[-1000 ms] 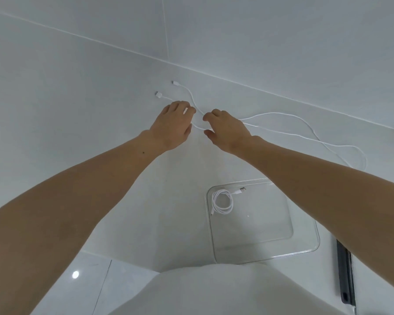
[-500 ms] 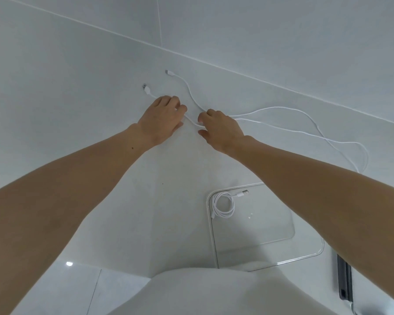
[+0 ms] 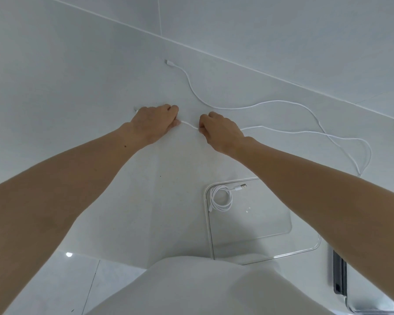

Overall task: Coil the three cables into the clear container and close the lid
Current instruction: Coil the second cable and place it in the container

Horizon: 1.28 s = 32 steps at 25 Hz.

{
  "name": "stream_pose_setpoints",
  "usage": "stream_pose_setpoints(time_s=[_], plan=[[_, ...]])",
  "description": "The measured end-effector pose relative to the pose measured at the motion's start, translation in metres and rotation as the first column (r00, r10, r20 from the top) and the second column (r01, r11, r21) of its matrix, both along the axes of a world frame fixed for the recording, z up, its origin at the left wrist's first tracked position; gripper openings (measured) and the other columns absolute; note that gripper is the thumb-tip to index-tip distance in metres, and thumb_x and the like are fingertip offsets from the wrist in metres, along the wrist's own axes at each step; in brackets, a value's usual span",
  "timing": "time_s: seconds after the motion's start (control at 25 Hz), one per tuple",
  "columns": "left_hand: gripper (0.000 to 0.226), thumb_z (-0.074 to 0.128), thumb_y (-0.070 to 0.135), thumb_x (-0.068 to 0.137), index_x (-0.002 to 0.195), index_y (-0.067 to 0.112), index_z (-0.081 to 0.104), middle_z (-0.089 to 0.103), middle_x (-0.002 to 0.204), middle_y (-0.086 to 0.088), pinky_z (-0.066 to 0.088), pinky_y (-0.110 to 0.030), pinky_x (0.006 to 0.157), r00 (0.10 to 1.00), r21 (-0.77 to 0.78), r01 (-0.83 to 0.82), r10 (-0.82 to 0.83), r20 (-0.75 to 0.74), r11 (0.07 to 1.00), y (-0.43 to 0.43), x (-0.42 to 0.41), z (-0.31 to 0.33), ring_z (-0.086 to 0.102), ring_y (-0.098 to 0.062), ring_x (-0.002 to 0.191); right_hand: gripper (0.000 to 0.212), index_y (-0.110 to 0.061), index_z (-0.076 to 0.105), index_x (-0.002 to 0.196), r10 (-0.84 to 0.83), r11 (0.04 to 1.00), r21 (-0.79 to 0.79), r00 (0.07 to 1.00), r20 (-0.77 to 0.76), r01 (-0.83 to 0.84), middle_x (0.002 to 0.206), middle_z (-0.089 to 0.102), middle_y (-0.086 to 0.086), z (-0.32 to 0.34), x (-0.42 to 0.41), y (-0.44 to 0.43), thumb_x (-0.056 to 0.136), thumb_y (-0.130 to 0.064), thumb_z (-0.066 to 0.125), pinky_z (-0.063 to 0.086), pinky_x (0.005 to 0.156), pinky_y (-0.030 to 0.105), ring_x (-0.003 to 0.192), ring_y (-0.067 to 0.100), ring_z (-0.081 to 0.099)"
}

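Two loose white cables lie on the white counter. My left hand (image 3: 154, 122) and my right hand (image 3: 220, 130) both grip the nearer cable (image 3: 305, 132), a short taut stretch of it running between them. Its plug end peeks out just left of my left hand. The farther cable (image 3: 191, 89) snakes from its plug near the wall to the right, untouched. Both cables run to a loop at the far right. A third white cable (image 3: 222, 198) lies coiled in the back left corner of the clear container (image 3: 208, 221), which stands open near me.
A white tiled wall rises behind the counter. A dark flat object (image 3: 339, 278) lies to the right of the container, near the counter's front edge, beside a clear piece at the bottom right corner. My white-clad torso fills the bottom middle.
Both hands have drawn the nearer cable toward me and to the left. My fingers have curled round it, and its plug end now lies almost hidden beside my left hand.
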<state>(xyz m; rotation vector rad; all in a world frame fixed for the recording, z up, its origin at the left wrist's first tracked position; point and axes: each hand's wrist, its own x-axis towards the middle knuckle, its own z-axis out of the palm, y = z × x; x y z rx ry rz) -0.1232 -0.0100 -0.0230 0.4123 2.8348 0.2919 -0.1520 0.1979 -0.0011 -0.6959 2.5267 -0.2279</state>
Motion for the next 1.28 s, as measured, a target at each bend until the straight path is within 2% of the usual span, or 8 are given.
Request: stream_pose_setpoints(time_s=[0.2, 0.36, 0.56, 0.76, 0.84, 1.04, 1.16, 1.28], plan=[[0.031, 0.027, 0.036, 0.104, 0.089, 0.012, 0.04, 0.05, 0.069, -0.006, 0.04, -0.037, 0.057, 0.996, 0.036, -0.053, 0.05, 0.08, 0.998, 0.007, 0.016, 0.014, 0.05, -0.031, 0.06, 0.019, -0.008, 0.055, 0.108, -0.075, 0.994, -0.083, 0.996, -0.038, 0.072, 0.108, 0.053, 0.013, 0.016, 0.005, 0.012, 0.103, -0.021, 0.041, 0.049, 0.072, 0.043, 0.084, 0.038, 0.058], [0.032, 0.029, 0.035, 0.104, 0.09, 0.009, 0.042, 0.049, 0.062, -0.003, 0.046, -0.043, 0.058, 0.994, 0.222, -0.103, 0.094, 0.05, 0.97, 0.023, 0.031, 0.03, 0.05, -0.03, 0.057, 0.016, -0.009, 0.051, 0.105, -0.189, 0.961, -0.215, 0.98, -0.061, 0.172, 0.103, 0.06, 0.01, 0.04, 0.009, 0.028, 0.103, -0.019, 0.039, 0.047, 0.072, 0.042, 0.086, 0.035, 0.057], [0.031, 0.035, 0.03, 0.105, 0.092, 0.006, 0.048, 0.046, 0.058, 0.011, 0.034, -0.032, 0.054, 0.977, 0.484, -0.202, 0.21, 0.039, 0.851, 0.058, 0.043, 0.059, 0.044, -0.013, 0.051, 0.012, -0.013, 0.05, 0.102, -0.298, 0.883, -0.399, 0.952, -0.069, 0.247, 0.086, 0.066, 0.001, 0.081, 0.017, 0.055, 0.099, -0.014, 0.038, 0.053, 0.072, 0.042, 0.078, 0.028, 0.061], [0.025, 0.038, 0.027, 0.104, 0.086, 0.013, 0.049, 0.047, 0.054, 0.013, 0.038, -0.031, 0.055, 0.969, 0.667, -0.2, 0.247, 0.024, 0.718, 0.096, 0.06, 0.088, 0.042, -0.011, 0.048, 0.012, -0.01, 0.052, 0.102, -0.398, 0.781, -0.565, 0.909, -0.124, 0.265, 0.079, 0.063, -0.003, 0.117, 0.029, 0.083, 0.099, -0.016, 0.042, 0.053, 0.069, 0.045, 0.075, 0.027, 0.062], [0.027, 0.038, 0.027, 0.104, 0.084, 0.014, 0.048, 0.044, 0.055, 0.011, 0.039, -0.032, 0.055, 0.968, 0.711, -0.199, 0.249, 0.035, 0.675, 0.113, 0.071, 0.102, 0.04, -0.018, 0.049, 0.013, -0.01, 0.052, 0.101, -0.434, 0.743, -0.615, 0.89, -0.142, 0.264, 0.077, 0.063, -0.004, 0.131, 0.036, 0.096, 0.1, -0.019, 0.042, 0.051, 0.067, 0.043, 0.074, 0.024, 0.063], [0.031, 0.039, 0.029, 0.104, 0.074, 0.021, 0.044, 0.046, 0.056, 0.011, 0.037, -0.03, 0.053, 0.964, 0.777, -0.22, 0.251, 0.082, 0.59, 0.166, 0.101, 0.141, 0.037, -0.018, 0.053, 0.014, -0.008, 0.054, 0.101, -0.506, 0.656, -0.712, 0.847, -0.166, 0.252, 0.073, 0.058, -0.015, 0.161, 0.054, 0.133, 0.1, -0.018, 0.044, 0.043, 0.062, 0.028, 0.062, -0.003, 0.055], [0.034, 0.04, 0.03, 0.104, 0.07, 0.029, 0.041, 0.049, 0.058, 0.003, 0.038, -0.028, 0.053, 0.97, 0.771, -0.202, 0.234, 0.071, 0.603, 0.2, 0.119, 0.167, 0.039, -0.016, 0.052, 0.013, -0.009, 0.055, 0.101, -0.546, 0.597, -0.765, 0.821, -0.169, 0.24, 0.074, 0.058, -0.016, 0.179, 0.065, 0.158, 0.1, -0.016, 0.045, 0.044, 0.063, 0.026, 0.067, -0.003, 0.058], [0.033, 0.04, 0.03, 0.104, 0.073, 0.021, 0.046, 0.05, 0.057, 0.006, 0.039, -0.028, 0.052, 0.979, 0.765, -0.169, 0.192, 0.06, 0.622, 0.237, 0.139, 0.188, 0.041, -0.016, 0.052, 0.013, -0.009, 0.056, 0.101, -0.576, 0.548, -0.804, 0.801, -0.164, 0.23, 0.075, 0.058, -0.016, 0.195, 0.073, 0.184, 0.1, -0.017, 0.045, 0.046, 0.065, 0.025, 0.072, 0.004, 0.062]])
